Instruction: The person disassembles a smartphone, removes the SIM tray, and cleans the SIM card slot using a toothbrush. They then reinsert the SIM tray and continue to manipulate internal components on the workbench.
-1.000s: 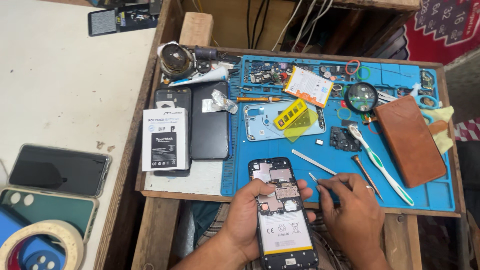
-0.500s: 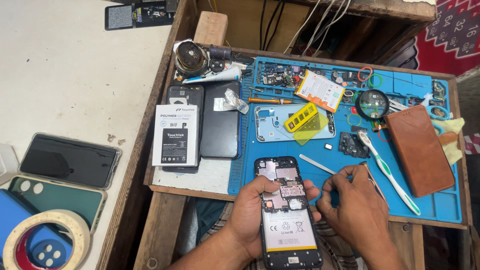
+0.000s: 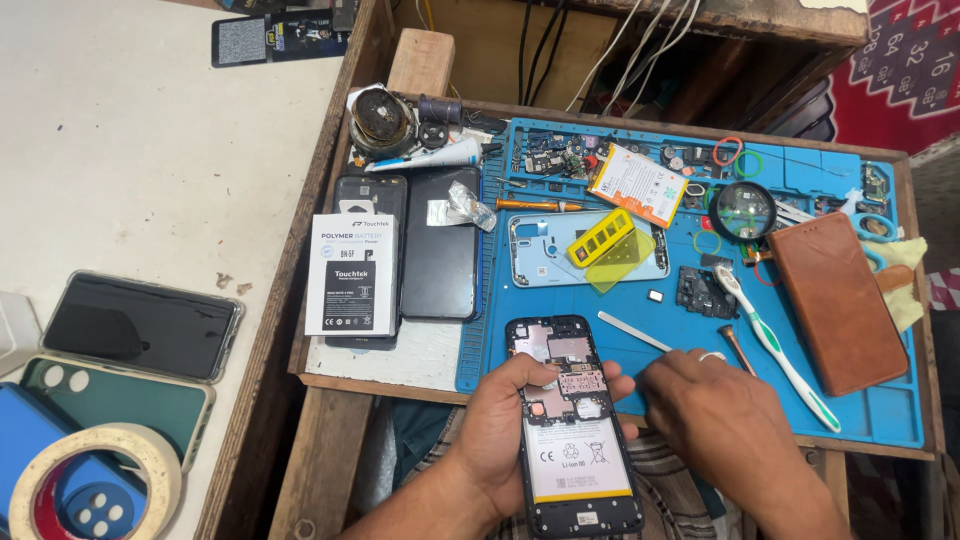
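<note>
We see the left hand (image 3: 500,430) wrapped around an opened black smartphone with its back cover off (image 3: 572,425), gripping it from the left side with the thumb laid over the exposed circuit board; the phone sits at the near edge of the blue silicone work mat (image 3: 870,410), its lower half hanging past the wooden tray rim (image 3: 380,385) over our lap. The right hand (image 3: 735,425) lies just beside the phone's right edge, fingers curled downward; whether it pinches a tool we cannot tell, since the fingertips are hidden under the knuckles. A thin metal pry strip (image 3: 633,331) lies on the mat just above that hand, a white-and-green toothbrush (image 3: 775,345) and a brown leather wallet case (image 3: 838,300) further right. Open mat remains between the phone and the pale blue phone frame (image 3: 545,262) above it. At left, a white battery box (image 3: 352,273) covers part of a dark phone. A tape roll (image 3: 95,480) is cut off by the bottom-left corner
</note>
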